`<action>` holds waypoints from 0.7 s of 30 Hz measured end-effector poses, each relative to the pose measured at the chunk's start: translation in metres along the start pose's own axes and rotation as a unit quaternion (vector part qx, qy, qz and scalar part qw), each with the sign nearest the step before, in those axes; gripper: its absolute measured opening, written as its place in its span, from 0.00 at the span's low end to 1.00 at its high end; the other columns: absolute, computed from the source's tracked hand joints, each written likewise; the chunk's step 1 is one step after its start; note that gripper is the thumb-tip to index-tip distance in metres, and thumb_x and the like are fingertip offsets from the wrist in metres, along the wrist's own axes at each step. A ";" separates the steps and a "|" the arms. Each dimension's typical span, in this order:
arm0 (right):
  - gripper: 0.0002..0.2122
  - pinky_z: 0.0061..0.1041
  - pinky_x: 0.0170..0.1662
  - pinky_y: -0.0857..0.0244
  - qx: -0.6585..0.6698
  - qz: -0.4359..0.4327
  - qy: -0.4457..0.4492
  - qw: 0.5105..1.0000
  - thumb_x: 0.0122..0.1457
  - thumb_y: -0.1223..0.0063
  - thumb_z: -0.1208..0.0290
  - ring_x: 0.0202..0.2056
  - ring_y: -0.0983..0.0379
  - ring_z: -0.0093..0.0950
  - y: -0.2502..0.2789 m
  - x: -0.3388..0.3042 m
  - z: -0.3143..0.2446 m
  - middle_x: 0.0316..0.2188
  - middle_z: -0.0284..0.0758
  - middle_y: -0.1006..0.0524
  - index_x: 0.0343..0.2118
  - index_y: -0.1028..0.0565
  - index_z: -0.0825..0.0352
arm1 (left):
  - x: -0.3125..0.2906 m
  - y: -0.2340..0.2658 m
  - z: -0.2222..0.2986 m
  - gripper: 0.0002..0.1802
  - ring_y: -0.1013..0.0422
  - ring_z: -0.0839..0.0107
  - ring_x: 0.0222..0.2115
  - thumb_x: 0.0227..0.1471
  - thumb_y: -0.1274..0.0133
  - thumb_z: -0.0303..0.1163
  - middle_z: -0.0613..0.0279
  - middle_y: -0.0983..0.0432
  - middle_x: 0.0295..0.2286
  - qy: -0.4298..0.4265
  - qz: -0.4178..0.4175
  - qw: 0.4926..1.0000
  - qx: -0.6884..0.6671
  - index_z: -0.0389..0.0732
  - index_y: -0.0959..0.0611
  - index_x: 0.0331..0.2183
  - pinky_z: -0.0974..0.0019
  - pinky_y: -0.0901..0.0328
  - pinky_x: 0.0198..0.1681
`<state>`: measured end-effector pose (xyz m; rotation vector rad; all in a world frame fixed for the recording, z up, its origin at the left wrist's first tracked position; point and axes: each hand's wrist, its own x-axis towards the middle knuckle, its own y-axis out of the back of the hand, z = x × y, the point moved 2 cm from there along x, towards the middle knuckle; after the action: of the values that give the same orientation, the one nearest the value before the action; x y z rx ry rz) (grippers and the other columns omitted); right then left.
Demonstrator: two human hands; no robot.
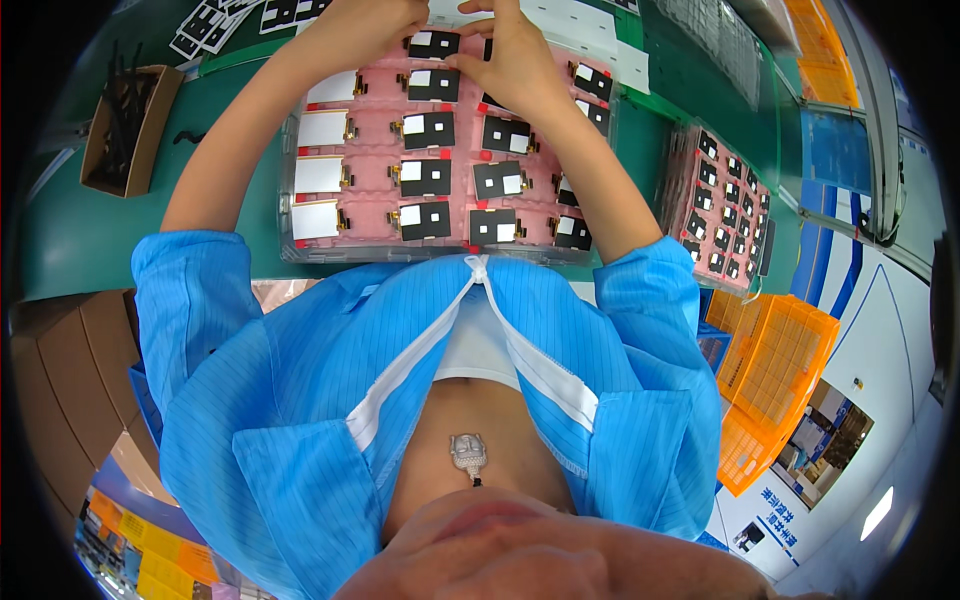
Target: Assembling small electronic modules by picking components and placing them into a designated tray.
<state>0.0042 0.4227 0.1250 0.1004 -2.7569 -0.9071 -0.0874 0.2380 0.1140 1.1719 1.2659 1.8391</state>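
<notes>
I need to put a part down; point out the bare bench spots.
Bare green bench lies between the cardboard box and the pink tray, and between that tray and the second tray. The pink tray is crowded, with both hands above it.

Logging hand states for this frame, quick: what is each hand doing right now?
Left hand: curled at the far end of the pink tray; holding anything cannot be told.
Right hand: fingers bent over a small black module; grip cannot be told.

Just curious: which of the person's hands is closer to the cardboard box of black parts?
Left. The left hand is over the pink tray's far left side, toward the box; the right hand is farther right.
</notes>
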 end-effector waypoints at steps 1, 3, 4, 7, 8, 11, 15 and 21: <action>0.44 0.36 0.48 0.27 -0.005 -0.004 -0.015 1.000 0.48 0.36 0.85 0.45 0.22 0.40 0.000 0.000 -0.001 0.50 0.46 0.27 0.67 0.45 0.54 | 0.001 0.002 0.002 0.04 0.24 0.55 0.35 0.45 0.42 0.30 0.57 0.24 0.30 -0.019 -0.007 0.999 0.026 0.39 0.18 0.25 0.54 0.29 0.39; 0.44 0.36 0.48 0.27 -0.010 -0.006 -0.030 0.999 0.48 0.35 0.85 0.44 0.22 0.40 0.000 0.000 0.001 0.50 0.45 0.27 0.67 0.45 0.53 | 0.002 0.004 0.003 0.04 0.24 0.55 0.36 0.44 0.43 0.29 0.57 0.25 0.30 -0.039 -0.015 0.998 0.053 0.39 0.19 0.24 0.54 0.29 0.40; 0.44 0.36 0.47 0.27 -0.011 -0.001 -0.019 1.000 0.48 0.36 0.85 0.44 0.22 0.40 -0.001 0.000 0.004 0.50 0.45 0.27 0.67 0.46 0.53 | 0.003 0.006 0.004 0.04 0.24 0.56 0.37 0.43 0.43 0.29 0.57 0.24 0.31 -0.049 -0.011 0.997 0.064 0.39 0.19 0.25 0.54 0.29 0.41; 0.44 0.37 0.47 0.27 -0.014 0.001 -0.018 1.000 0.48 0.36 0.84 0.43 0.22 0.40 -0.002 0.002 0.005 0.49 0.45 0.26 0.67 0.46 0.53 | 0.004 0.005 0.004 0.05 0.24 0.56 0.38 0.42 0.44 0.29 0.56 0.25 0.32 -0.061 0.006 0.995 0.081 0.38 0.19 0.26 0.55 0.29 0.42; 0.44 0.37 0.47 0.27 -0.017 -0.003 -0.027 0.999 0.48 0.36 0.84 0.43 0.22 0.41 -0.002 0.002 0.005 0.49 0.46 0.26 0.67 0.46 0.53 | 0.003 0.005 0.003 0.06 0.24 0.56 0.38 0.43 0.44 0.28 0.56 0.25 0.32 -0.063 0.020 0.994 0.086 0.38 0.19 0.27 0.55 0.29 0.42; 0.44 0.37 0.47 0.27 -0.027 0.002 -0.011 1.000 0.49 0.36 0.84 0.42 0.22 0.41 -0.002 0.002 0.003 0.48 0.46 0.26 0.67 0.46 0.53 | 0.001 0.004 0.006 0.07 0.25 0.57 0.39 0.43 0.45 0.28 0.56 0.25 0.33 -0.056 0.028 0.993 0.104 0.37 0.20 0.28 0.56 0.29 0.43; 0.44 0.37 0.46 0.27 -0.017 0.000 -0.005 1.000 0.49 0.36 0.84 0.41 0.22 0.41 -0.002 0.001 0.008 0.47 0.47 0.25 0.67 0.46 0.54 | 0.001 -0.006 -0.001 0.06 0.25 0.59 0.39 0.44 0.45 0.29 0.57 0.25 0.34 -0.181 0.290 0.932 -0.119 0.38 0.20 0.28 0.58 0.30 0.42; 0.44 0.37 0.46 0.26 -0.016 -0.007 -0.029 0.999 0.49 0.37 0.84 0.41 0.22 0.40 -0.003 0.000 0.001 0.46 0.46 0.25 0.67 0.46 0.54 | -0.005 -0.005 0.003 0.08 0.26 0.62 0.39 0.43 0.44 0.32 0.61 0.26 0.34 -0.077 0.032 0.987 0.134 0.41 0.19 0.29 0.60 0.32 0.40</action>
<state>0.0042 0.4206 0.1225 0.0884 -2.7960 -0.9721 -0.0828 0.2364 0.1084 1.4844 1.4310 1.6207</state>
